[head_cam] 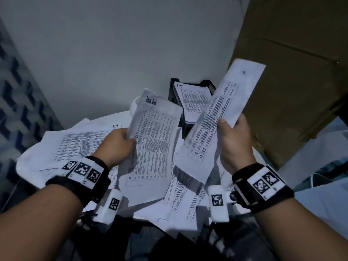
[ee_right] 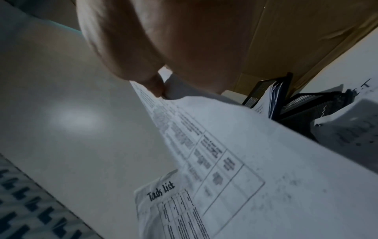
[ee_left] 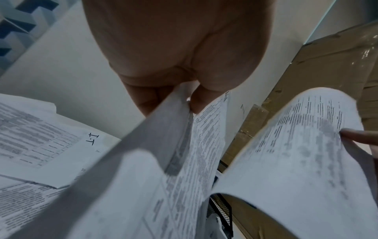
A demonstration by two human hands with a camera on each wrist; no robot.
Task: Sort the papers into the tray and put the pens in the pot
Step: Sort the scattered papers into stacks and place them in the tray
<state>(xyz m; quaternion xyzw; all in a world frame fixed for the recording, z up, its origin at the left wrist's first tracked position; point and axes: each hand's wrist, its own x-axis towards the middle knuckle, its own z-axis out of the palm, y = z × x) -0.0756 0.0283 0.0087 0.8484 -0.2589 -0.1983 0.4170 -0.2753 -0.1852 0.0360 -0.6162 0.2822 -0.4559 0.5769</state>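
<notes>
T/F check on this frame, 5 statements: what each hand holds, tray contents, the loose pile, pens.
1. The left hand grips a sheet headed "Task List". True.
2. The right hand is empty. False: it holds a printed sheet, thumb on top.
3. The black mesh tray is empty. False: it already holds papers, the top one marked "IT".
4. Loose papers lie scattered under both hands. True.
5. A pen lies on the pile in plain view. False: no pen or pot shows in any view.
</notes>
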